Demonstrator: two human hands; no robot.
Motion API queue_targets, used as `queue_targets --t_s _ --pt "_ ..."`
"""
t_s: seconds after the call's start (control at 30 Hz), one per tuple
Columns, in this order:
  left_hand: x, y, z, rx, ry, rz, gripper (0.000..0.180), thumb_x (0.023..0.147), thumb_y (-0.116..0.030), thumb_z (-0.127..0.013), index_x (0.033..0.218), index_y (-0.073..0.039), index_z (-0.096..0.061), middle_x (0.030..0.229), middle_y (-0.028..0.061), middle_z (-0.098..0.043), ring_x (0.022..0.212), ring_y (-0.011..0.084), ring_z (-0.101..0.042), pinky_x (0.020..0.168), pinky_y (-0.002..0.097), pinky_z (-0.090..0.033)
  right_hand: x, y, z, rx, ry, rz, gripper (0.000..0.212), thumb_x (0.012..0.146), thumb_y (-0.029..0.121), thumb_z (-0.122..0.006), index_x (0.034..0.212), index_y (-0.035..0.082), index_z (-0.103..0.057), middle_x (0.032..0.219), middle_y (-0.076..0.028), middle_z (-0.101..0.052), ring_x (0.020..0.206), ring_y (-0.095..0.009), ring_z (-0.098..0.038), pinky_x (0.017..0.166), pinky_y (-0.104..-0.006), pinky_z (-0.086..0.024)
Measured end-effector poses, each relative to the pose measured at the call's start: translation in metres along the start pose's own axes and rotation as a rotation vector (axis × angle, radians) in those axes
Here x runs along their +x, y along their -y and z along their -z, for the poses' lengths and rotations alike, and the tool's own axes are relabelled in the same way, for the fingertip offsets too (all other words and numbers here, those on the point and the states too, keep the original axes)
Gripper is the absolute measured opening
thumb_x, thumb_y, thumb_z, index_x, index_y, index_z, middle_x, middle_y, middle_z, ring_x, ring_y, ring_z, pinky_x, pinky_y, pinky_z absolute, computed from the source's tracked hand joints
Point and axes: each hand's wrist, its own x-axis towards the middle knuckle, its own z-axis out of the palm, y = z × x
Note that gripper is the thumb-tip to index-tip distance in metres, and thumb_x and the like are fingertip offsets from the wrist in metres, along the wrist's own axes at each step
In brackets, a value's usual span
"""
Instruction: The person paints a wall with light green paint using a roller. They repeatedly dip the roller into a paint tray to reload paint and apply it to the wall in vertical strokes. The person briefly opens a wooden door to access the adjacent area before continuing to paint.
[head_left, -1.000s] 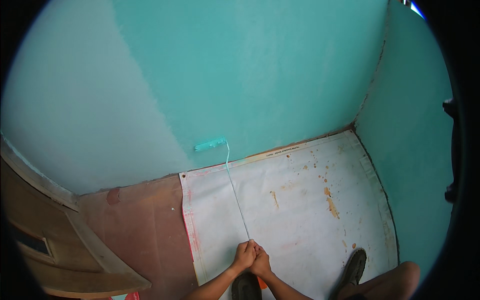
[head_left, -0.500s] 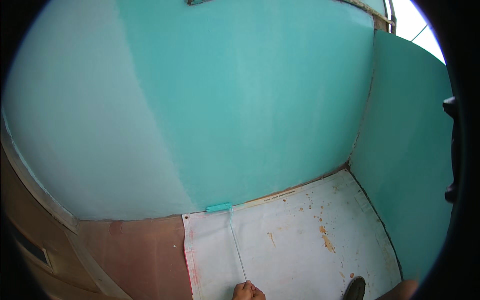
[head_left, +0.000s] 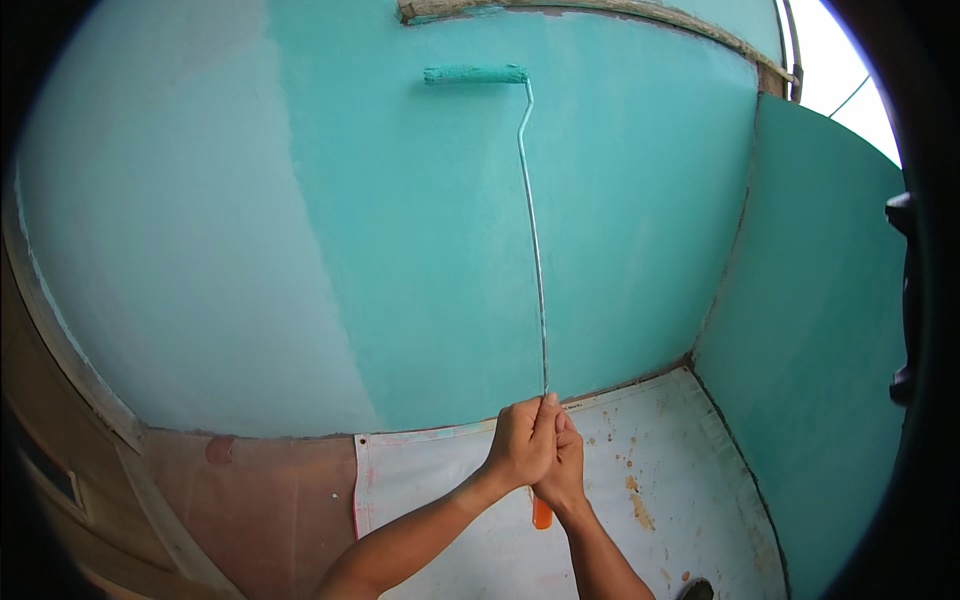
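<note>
A paint roller point(head_left: 475, 75) with a turquoise-coated sleeve rests against the upper part of the wall point(head_left: 420, 250). Its long thin metal rod runs down to an orange handle point(head_left: 542, 512), whose lower end shows beneath my hands. My left hand point(head_left: 522, 440) is closed around the handle, its thumb pointing up along the rod. Pressed against it, my right hand point(head_left: 566, 465) is wrapped round the same handle from the other side. Turquoise paint covers the wall's middle and right; the left part point(head_left: 180, 230) is pale grey-blue.
A white sheet point(head_left: 650, 440) with brown stains covers the floor at the wall's foot. Reddish-brown floor point(head_left: 250, 490) shows at left, beside a wooden door point(head_left: 50, 440). A turquoise side wall point(head_left: 810, 300) stands at right. A ledge point(head_left: 600, 10) crosses above the roller. A shoe tip point(head_left: 698, 590) shows below.
The roller has gone from the bottom edge of the wall up to near the ledge. Both hands have risen with it, and my forearms now show. The view has tilted slightly upward.
</note>
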Motion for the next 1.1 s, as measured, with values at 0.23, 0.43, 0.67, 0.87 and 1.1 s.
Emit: queue_targets --t_s 0.23,0.43,0.67,0.87,1.1 --pt "0.053 -0.013 0.002 -0.184 -0.007 -0.079 0.052 0.107 -0.029 -0.037 0.066 0.001 -0.048 0.06 0.0092 -0.057 0.061 0.0192 -0.062 0.057 0.0319 -0.048 0.051 0.02 0.003 -0.092 0.073 -0.017 0.034 0.099 0.02 -0.052 0.075 0.0 -0.065 0.096 -0.007 -0.064 0.102 -0.019 -0.055 0.083 -0.0315 -0.047" --pt "-0.03 0.063 -0.027 -0.221 0.021 0.161 0.05 0.109 -0.031 -0.034 0.07 -0.001 -0.046 0.068 0.0071 -0.054 0.071 0.0194 -0.061 0.066 0.0324 -0.051 -0.031 -0.04 0.023 -0.149 -0.012 -0.251 0.038 0.102 0.025 -0.048 0.084 -0.001 -0.069 0.103 -0.014 -0.069 0.111 -0.028 -0.057 0.095 -0.0381 -0.045" --pt "-0.175 0.155 -0.083 -0.327 0.058 0.512 0.048 0.109 -0.031 -0.032 0.075 0.0 -0.047 0.073 0.0145 -0.06 0.071 0.0205 -0.061 0.071 0.0325 -0.053 -0.171 -0.104 0.077 -0.354 0.043 -0.721 0.042 0.102 0.035 -0.047 0.104 0.0 -0.07 0.118 -0.023 -0.065 0.107 -0.041 -0.063 0.091 -0.0428 -0.051" --pt "-0.245 0.168 -0.124 -0.342 0.007 0.899 0.049 0.109 -0.029 -0.033 0.071 -0.002 -0.049 0.061 0.0034 -0.047 0.057 0.0113 -0.046 0.069 0.0314 -0.052 -0.238 -0.113 0.108 -0.427 0.028 -1.013 0.044 0.101 0.037 -0.048 0.11 0.0 -0.068 0.124 -0.023 -0.062 0.11 -0.04 -0.062 0.095 -0.0433 -0.049" --pt "-0.249 0.172 -0.128 -0.309 -0.009 0.945 0.049 0.109 -0.029 -0.032 0.072 -0.002 -0.048 0.061 0.0045 -0.048 0.061 0.0147 -0.053 0.07 0.034 -0.054 -0.247 -0.121 0.111 -0.377 0.042 -0.973 0.042 0.101 0.034 -0.049 0.101 -0.002 -0.07 0.113 -0.024 -0.066 0.107 -0.041 -0.063 0.093 -0.0415 -0.05"
